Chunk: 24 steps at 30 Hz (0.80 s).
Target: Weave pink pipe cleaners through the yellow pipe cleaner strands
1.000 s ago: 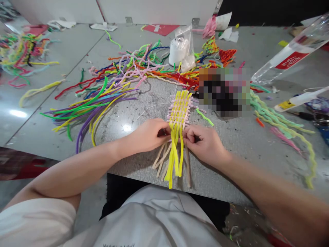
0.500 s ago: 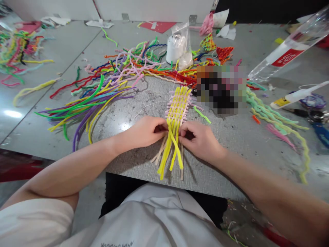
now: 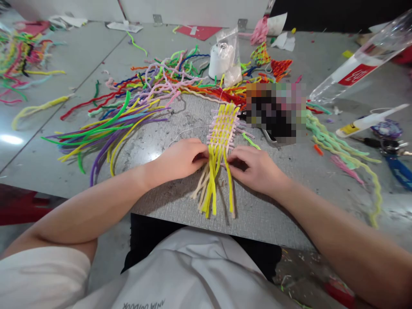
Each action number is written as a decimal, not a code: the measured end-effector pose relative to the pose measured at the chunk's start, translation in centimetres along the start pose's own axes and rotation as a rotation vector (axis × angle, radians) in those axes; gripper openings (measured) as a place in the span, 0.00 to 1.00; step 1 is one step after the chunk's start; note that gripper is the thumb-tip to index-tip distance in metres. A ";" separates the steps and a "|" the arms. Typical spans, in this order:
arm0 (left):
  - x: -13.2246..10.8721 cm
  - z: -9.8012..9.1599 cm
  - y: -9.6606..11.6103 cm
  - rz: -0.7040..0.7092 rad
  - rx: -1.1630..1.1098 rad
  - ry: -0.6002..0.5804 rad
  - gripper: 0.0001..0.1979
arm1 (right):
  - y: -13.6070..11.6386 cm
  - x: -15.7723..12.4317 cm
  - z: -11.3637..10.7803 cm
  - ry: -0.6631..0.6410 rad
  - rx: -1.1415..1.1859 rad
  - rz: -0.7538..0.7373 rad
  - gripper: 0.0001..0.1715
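My left hand (image 3: pixel 183 161) has a narrow grip, thumb and finger pinched at the left side of the woven piece (image 3: pixel 222 126), just below its dense weave. My right hand (image 3: pixel 257 167) matches it from the right side, its grip just as narrow; from out here I can't tell which strand sits between the tips of either.

The woven piece, yellow over pale pink, lies near the middle of the desk's near edge, with short pink ends sticking out along both sides. Its yellow strands (image 3: pixel 210 184) and beige strands (image 3: pixel 202 189) hang loose between my hands, pointing at that near edge of the desk (image 3: pixel 257 214).

Just right of the weave I see a bright green snippet (image 3: pixel 251 140); to its left runs a thin white thread (image 3: pixel 189 130). Farther toward the desk's left edge lies a loose bundle (image 3: pixel 119 124) of purple, green and yellow strands. Beyond the weave, a heap of twisted strands (image 3: pixel 167 83) spreads before a white cone (image 3: pixel 217 64) with a clear bag (image 3: pixel 233 64) against it. Toward the right edge I have a clear bottle (image 3: pixel 354 71), a white tube (image 3: pixel 368 122) and a blue strap (image 3: pixel 401 171). Near the far edge is a red card (image 3: pixel 199 33).
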<state>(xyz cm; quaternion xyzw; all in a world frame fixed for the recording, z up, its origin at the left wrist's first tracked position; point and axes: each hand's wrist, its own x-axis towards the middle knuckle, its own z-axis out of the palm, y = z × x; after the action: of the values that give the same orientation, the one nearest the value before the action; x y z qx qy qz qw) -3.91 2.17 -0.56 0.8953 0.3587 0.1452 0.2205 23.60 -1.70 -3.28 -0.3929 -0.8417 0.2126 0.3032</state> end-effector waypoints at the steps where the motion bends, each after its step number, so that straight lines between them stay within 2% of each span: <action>1: 0.0 0.1 -0.1 0.002 0.000 -0.001 0.05 | -0.1 0.0 0.0 0.003 -0.021 -0.004 0.05; 5: 0.0 0.4 0.0 -0.007 0.015 -0.027 0.05 | -0.8 -0.3 0.0 0.000 -0.048 -0.011 0.07; 12: -0.1 0.2 0.6 0.067 0.003 -0.081 0.06 | -1.0 -0.3 0.0 -0.039 0.060 -0.026 0.07; 19: 0.1 -0.3 0.2 0.067 0.042 -0.033 0.10 | 0.0 0.3 0.2 -0.004 -0.094 -0.041 0.07; 22: 0.2 -0.4 0.0 0.047 0.066 -0.030 0.08 | 0.1 0.2 0.4 0.017 -0.127 -0.033 0.05; 24: 0.4 -0.6 -0.2 0.041 0.060 -0.032 0.05 | 0.2 0.1 0.5 0.036 -0.140 -0.025 0.09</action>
<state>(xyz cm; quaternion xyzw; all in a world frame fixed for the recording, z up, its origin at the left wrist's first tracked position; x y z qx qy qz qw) -4.00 2.73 -0.12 0.9110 0.3409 0.1243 0.1962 23.31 -1.55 -3.74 -0.4064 -0.8538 0.1421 0.2926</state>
